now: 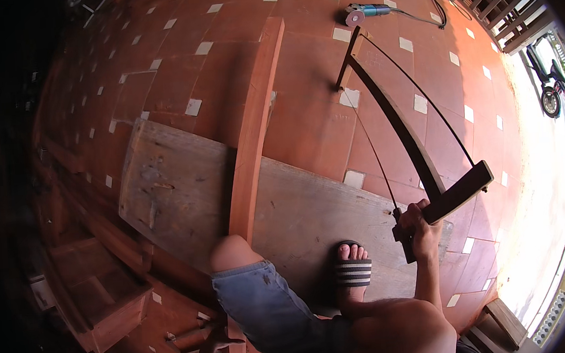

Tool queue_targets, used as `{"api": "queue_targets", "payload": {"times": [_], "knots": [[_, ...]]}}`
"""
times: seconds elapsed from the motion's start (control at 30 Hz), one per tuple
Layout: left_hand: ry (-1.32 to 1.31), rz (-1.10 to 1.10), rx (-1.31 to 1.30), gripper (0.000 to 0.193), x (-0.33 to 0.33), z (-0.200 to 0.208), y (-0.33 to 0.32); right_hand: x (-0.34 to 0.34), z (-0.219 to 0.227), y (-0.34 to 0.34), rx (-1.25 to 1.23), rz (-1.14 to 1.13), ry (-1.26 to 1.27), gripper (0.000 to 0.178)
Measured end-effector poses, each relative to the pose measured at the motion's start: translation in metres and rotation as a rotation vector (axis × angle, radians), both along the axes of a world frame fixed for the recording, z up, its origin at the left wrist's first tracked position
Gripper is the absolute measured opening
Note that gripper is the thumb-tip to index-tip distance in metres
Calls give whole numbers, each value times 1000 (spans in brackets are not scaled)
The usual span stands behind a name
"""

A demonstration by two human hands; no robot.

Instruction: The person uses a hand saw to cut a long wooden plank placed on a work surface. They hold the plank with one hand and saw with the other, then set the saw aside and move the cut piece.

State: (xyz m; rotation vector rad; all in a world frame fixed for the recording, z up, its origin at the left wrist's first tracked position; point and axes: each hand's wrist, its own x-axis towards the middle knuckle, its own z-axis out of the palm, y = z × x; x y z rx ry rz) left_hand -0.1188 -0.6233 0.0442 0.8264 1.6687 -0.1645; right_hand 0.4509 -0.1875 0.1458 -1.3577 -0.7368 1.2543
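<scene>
Grips a dark, thin-bladed wooden frame saw (396,114) in the right hand (421,227); has the left hand (221,343) at a squared, reddish beam (249,146); cannot tell whether grasping.

The person wears faded blue-grey denim-like shorts (258,301) ending at a rounded bare knee (232,252), with a seam line along the hem (240,270) and a small brownish smudge (267,280) near it; an open-toed black slide sandal, its broad strap (353,275) banded with pale crosswise stripes, is on one foot (352,252); the slim right forearm (428,277) and right hand (421,229) are bare
</scene>
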Motion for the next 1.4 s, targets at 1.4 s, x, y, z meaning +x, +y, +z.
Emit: {"api": "queue_targets", "payload": {"times": [1.4], "knots": [[149,454,41,92,57,-38,-21,10,-9,4,-59,-116,162,30]]}}
